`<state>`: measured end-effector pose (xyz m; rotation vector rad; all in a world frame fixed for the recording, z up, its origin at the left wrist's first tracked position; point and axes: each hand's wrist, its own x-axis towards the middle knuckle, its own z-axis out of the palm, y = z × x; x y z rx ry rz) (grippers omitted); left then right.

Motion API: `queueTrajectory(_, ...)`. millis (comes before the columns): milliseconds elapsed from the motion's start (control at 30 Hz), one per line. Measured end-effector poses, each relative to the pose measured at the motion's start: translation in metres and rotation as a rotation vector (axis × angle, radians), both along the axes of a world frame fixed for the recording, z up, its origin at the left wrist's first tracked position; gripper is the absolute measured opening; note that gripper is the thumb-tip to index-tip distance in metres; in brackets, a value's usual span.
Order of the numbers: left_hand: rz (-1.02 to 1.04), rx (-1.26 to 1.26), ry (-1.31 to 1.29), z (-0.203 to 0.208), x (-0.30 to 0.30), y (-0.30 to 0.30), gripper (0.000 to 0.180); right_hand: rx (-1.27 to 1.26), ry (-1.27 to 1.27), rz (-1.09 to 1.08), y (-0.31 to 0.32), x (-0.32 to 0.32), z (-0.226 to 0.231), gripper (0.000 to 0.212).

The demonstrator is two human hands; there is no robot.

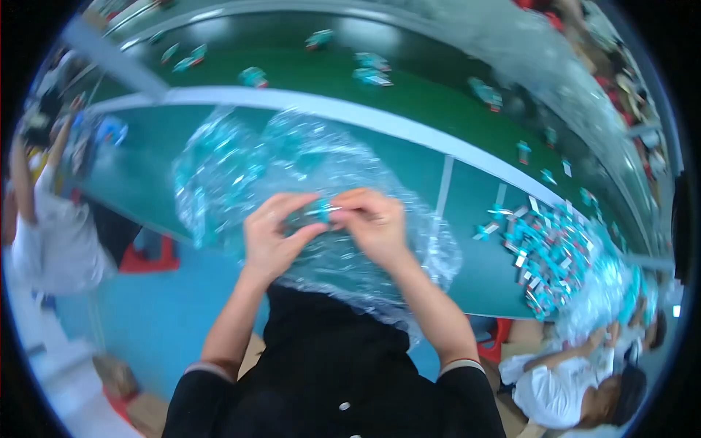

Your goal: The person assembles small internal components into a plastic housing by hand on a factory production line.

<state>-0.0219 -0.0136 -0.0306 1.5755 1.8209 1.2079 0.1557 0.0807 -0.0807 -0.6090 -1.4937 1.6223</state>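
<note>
My left hand [274,235] and my right hand [374,220] meet over a big crinkled clear plastic bag [241,160] that lies on the green table [139,182] and hangs over its near edge. Together the fingers pinch a small teal and silver packet [323,210], held between the two thumbs and forefingers just above the bag. Through the bag's plastic, teal items show dimly. Both forearms come up from the lower edge, in dark sleeves with pale cuffs.
A heap of several small teal and white packets [549,252] lies on the table at the right, beside a seated person in white [562,387]. A conveyor belt [307,51] behind carries scattered teal packets. Another person in white [51,233] stands at the left, near a red stool [150,255].
</note>
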Motion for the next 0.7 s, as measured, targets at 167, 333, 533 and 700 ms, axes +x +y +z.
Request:
queueTrajectory(167, 0.047, -0.004, -0.385, -0.022, -0.002, -0.007, 0.048, -0.020, -0.020, -0.020, -0.008, -0.013, -0.003, 0.020)
queueTrajectory(333, 0.102, -0.076, -0.466, -0.026, -0.020, 0.000, 0.047, -0.253, -0.127, 0.010, 0.004, -0.009, 0.001, 0.026)
queueTrajectory(533, -0.025, -0.176, -0.516, -0.025, -0.017, 0.012, 0.047, -0.298, -0.018, 0.082, 0.011, 0.005, -0.022, 0.020)
queueTrajectory(700, -0.024, -0.173, -0.657, -0.051, -0.019, 0.007, 0.047, -0.299, -0.043, 0.070, 0.007, -0.002, -0.028, 0.018)
